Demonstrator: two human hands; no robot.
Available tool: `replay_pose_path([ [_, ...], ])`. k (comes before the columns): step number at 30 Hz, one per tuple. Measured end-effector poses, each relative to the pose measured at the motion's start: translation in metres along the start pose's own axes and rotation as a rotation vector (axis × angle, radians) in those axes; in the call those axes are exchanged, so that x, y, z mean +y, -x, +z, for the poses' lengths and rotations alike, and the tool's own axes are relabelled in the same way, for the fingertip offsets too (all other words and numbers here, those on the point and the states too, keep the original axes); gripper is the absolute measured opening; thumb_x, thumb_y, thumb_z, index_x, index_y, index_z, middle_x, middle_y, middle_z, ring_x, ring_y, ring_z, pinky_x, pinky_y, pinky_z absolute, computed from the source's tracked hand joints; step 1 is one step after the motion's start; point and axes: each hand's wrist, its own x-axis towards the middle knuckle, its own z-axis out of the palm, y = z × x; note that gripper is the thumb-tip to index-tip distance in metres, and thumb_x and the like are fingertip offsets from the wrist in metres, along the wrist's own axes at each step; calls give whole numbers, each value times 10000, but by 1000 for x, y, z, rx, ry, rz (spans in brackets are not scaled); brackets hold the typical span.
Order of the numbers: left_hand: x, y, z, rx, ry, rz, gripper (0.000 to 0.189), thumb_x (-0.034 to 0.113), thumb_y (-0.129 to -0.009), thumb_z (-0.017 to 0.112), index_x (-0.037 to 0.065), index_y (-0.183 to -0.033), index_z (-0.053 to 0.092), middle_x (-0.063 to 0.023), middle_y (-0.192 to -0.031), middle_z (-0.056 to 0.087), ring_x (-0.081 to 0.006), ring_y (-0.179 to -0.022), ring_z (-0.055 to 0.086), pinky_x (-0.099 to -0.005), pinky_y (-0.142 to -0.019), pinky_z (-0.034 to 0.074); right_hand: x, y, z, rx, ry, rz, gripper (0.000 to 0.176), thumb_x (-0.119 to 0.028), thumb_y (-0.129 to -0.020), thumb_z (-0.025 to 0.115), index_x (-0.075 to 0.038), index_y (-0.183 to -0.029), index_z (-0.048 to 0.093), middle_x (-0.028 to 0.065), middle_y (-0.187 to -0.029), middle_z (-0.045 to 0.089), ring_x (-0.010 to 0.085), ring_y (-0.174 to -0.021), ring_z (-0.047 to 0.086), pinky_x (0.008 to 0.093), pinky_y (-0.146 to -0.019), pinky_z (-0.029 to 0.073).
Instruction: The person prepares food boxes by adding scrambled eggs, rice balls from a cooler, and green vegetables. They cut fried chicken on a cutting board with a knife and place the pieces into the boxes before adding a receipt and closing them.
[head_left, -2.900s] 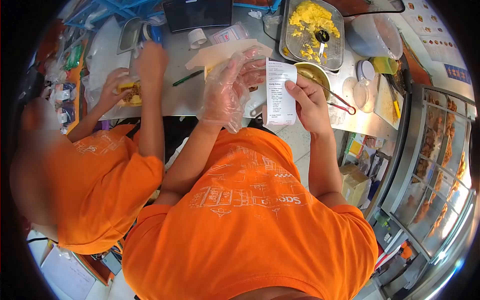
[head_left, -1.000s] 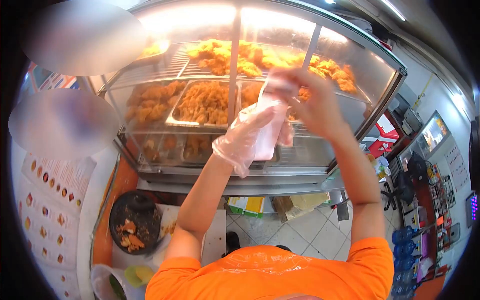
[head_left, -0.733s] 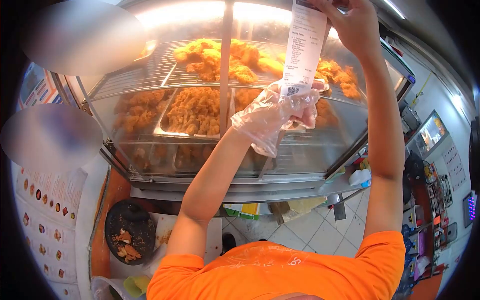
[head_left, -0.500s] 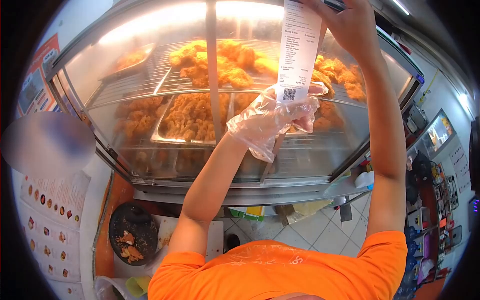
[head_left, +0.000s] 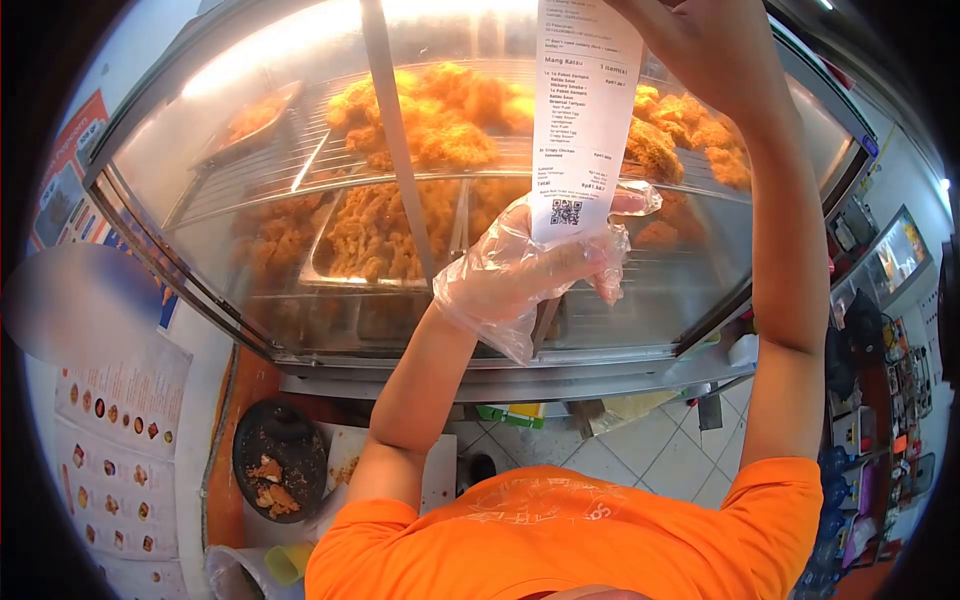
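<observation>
A long printed receipt point(head_left: 585, 120) with a QR code near its bottom edge hangs upright in front of the glass case. My left hand point(head_left: 545, 268) wears a loose clear plastic glove and holds the receipt's lower end. My bare right hand point(head_left: 705, 45) reaches up at the top of the view, its fingers closed at the receipt's upper right edge. The paper's top end is cut off by the frame. Behind the paper, fried chicken point(head_left: 415, 115) fills the upper wire rack, with more crispy pieces point(head_left: 375, 235) in a metal tray below.
The lit glass display case point(head_left: 560, 365) spans the view ahead. Lower left, a dark round pan point(head_left: 280, 460) holds brown pieces and crumbs beside a white board point(head_left: 438, 470). Menu sheets point(head_left: 125, 440) hang on the left wall. Crowded shelves point(head_left: 880, 400) stand at the right.
The receipt appears larger and a little lower, with its print easier to read. My left hand has shifted slightly left and down with it. The camera view has tilted a little.
</observation>
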Motion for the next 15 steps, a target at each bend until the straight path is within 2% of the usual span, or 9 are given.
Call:
replay_pose_path([
  [1,0,0,1,3,0,-3,513,208,-959,690,-14,-1398,542,-58,-835,671,-128,-803,638,-257,-667,464,-6,3,1,0,-3,2,247,-222,-931,730,-1,-1041,718,95,-925,632,246,-855,602,350,-831,444],
  [3,0,1,4,32,-4,-9,515,230,-967,682,-12,-1399,541,-53,-823,678,-119,-801,638,-253,-651,452,-14,7,3,148,678,-227,265,-252,-980,658,2,-1023,720,83,-893,603,235,-837,566,346,-821,438],
  [6,-8,-5,-6,21,-33,0,524,234,-958,697,-10,-1396,544,-50,-854,675,-123,-804,647,-246,-643,447,2,9,-9,99,602,-225,318,-307,-1005,614,-8,-1003,722,71,-852,578,233,-841,535,355,-817,424],
  [8,-5,-5,-4,67,-20,-8,521,243,-957,700,-13,-1385,549,-44,-877,663,-134,-799,653,-253,-667,485,-27,7,-2,28,423,-6,318,-333,-988,638,-24,-970,708,65,-858,584,230,-871,537,378,-871,390],
  [11,-19,-14,-10,103,126,-37,548,240,-939,730,9,-1398,540,-55,-929,650,-146,-816,666,-285,-761,560,19,3,11,228,411,-339,280,-306,-976,647,-33,-915,663,68,-844,595,231,-834,541,344,-836,393],
  [12,-25,-18,-9,101,124,-48,509,274,-963,702,10,-1376,567,-52,-943,656,-126,-846,656,-262,-764,537,10,8,0,195,573,-281,214,-247,-945,654,-36,-950,687,73,-874,629,242,-912,588,363,-826,446],
  [13,-32,-21,-12,130,116,-52,479,307,-987,674,10,-1354,595,-49,-957,662,-107,-876,646,-239,-766,515,51,9,-25,60,1095,-522,230,-86,-990,624,-86,-1207,702,79,-1091,721,213,-905,697,325,-829,547],
  [14,-61,-28,-35,-9,-236,41,483,376,-999,645,46,-1349,602,-50,-998,652,-119,-928,642,-292,-849,540,90,2,-44,-26,844,-660,278,-55,-997,561,-85,-1240,692,79,-1122,709,263,-994,675,355,-883,539],
  [15,-48,-16,-11,218,81,-119,406,401,-995,637,69,-1225,674,-39,-946,681,-120,-891,656,-293,-856,543,100,2,-36,48,638,-562,269,-66,-964,579,-71,-1203,702,72,-1127,709,253,-995,676,353,-919,527],
])
